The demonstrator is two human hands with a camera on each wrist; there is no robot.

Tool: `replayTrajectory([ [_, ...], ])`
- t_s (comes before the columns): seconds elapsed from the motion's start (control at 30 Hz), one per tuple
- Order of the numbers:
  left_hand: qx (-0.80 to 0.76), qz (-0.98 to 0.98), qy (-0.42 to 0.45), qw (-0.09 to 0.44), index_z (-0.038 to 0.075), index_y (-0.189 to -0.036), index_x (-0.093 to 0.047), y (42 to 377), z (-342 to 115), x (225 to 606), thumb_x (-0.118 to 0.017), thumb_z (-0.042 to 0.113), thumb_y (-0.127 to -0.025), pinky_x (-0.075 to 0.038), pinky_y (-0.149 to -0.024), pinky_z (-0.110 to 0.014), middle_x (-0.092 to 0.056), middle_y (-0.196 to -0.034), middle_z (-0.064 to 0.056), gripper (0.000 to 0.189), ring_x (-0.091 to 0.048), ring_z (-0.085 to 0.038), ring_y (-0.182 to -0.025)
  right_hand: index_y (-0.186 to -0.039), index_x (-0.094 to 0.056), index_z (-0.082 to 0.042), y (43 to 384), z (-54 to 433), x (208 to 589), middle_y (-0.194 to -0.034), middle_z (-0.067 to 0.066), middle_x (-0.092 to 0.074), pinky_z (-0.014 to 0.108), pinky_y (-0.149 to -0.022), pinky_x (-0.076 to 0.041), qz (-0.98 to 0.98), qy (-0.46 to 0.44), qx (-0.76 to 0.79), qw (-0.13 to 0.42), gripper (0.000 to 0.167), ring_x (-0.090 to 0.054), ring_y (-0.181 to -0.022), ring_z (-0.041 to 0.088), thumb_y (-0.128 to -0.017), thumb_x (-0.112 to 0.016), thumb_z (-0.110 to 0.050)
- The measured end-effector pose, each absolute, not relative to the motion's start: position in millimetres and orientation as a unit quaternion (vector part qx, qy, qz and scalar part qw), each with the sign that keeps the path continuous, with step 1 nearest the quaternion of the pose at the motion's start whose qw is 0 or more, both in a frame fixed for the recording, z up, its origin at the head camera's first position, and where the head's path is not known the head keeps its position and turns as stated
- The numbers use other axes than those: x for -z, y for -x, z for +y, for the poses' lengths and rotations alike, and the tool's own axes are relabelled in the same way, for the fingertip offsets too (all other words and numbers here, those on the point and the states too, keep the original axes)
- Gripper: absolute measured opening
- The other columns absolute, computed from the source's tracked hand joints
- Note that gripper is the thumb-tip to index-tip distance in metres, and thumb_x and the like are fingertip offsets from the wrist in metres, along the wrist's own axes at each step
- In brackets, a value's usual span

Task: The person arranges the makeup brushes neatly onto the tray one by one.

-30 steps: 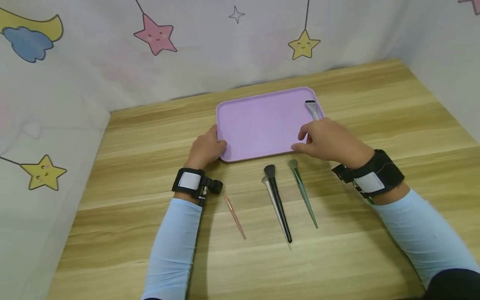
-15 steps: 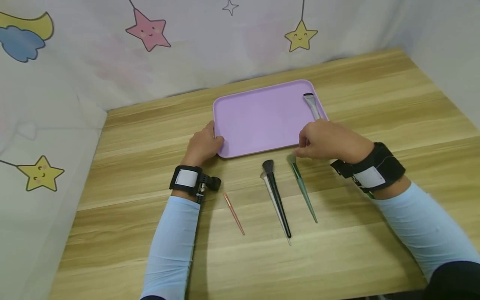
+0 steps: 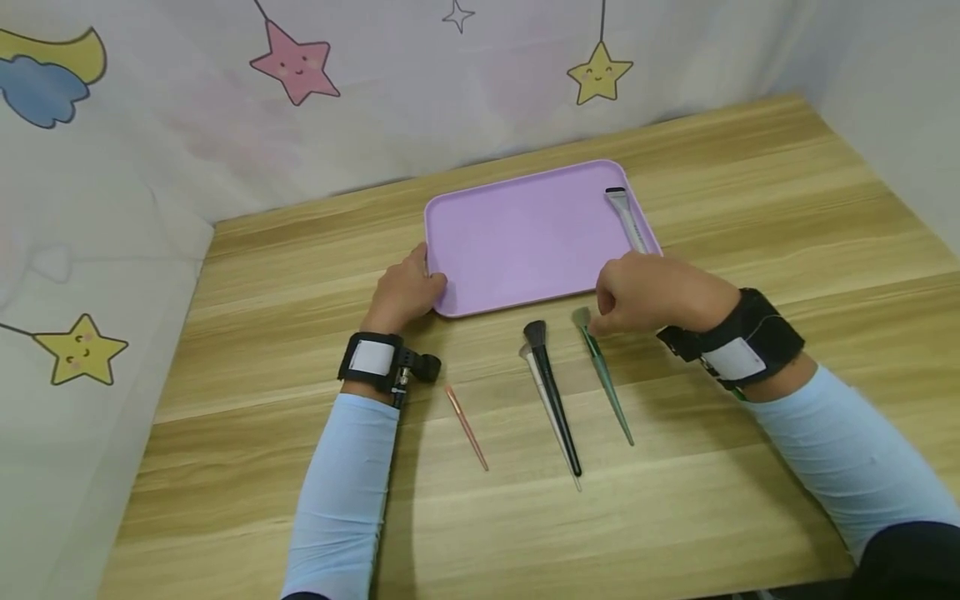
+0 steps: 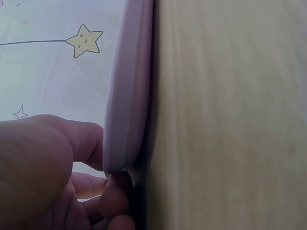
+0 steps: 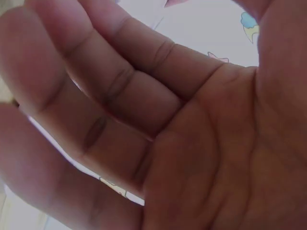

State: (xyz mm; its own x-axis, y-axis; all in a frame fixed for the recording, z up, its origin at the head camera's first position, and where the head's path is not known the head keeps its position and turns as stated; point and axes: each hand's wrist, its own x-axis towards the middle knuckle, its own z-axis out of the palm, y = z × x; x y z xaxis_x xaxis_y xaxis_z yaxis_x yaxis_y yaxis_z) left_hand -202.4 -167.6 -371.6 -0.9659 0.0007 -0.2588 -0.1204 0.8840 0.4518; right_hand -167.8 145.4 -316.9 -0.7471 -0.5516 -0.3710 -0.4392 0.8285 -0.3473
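The left hand (image 3: pixel 405 290) grips the front left corner of the purple tray (image 3: pixel 525 242), thumb on the rim. In the left wrist view its fingers curl at the tray's edge (image 4: pixel 127 96). On the tray's right side lies a flat silver makeup brush (image 3: pixel 624 215), partly hidden by the right hand (image 3: pixel 656 292). That hand hovers at the front right corner, its thumb close to the bristle end of a green makeup brush (image 3: pixel 606 383). Whether it touches the brush is unclear. The right wrist view shows loosely bent fingers (image 5: pixel 120 86) and a bare palm.
On the wooden table (image 3: pixel 285 275) before the tray lie a black makeup brush (image 3: pixel 553 400), a white-handled brush (image 3: pixel 546 392) beside it and a small pink brush (image 3: pixel 467 427). A curtain with printed stars (image 3: pixel 450 92) hangs along the back edge.
The right hand has moved slightly toward the front, off the tray's corner and nearer to the green makeup brush. The left hand keeps its grip on the tray; the view has shifted slightly.
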Motion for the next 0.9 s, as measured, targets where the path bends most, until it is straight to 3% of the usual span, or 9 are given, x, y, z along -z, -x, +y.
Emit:
replayTrajectory([
  [0.57,-0.245,0.961,0.037,0.123,0.008,-0.154,-0.018,203.1,-167.1,368.3,-0.044,0.029,-0.089,-0.039,-0.105,-0.045,-0.037,-0.153,-0.016,0.073,-0.048,-0.029,-0.121,-0.064,-0.065,-0.013,162.1,140.6,313.1,-0.063,-0.002,-0.06,0.026,-0.052,-0.041,0.919,0.272,0.106,0.265,0.031,-0.052,-0.058,0.013,-0.076,-0.076,-0.04],
  [0.9,-0.237,0.963,0.04,0.125,0.008,-0.154,-0.019,200.0,-169.9,371.3,-0.044,0.03,-0.09,-0.041,-0.101,-0.045,-0.038,-0.153,-0.015,0.072,-0.05,-0.029,-0.115,-0.051,-0.059,-0.015,153.8,128.5,324.5,-0.05,-0.008,-0.047,0.023,-0.046,-0.035,0.912,0.275,0.095,0.289,0.037,-0.044,-0.048,0.008,-0.07,-0.08,-0.04],
])
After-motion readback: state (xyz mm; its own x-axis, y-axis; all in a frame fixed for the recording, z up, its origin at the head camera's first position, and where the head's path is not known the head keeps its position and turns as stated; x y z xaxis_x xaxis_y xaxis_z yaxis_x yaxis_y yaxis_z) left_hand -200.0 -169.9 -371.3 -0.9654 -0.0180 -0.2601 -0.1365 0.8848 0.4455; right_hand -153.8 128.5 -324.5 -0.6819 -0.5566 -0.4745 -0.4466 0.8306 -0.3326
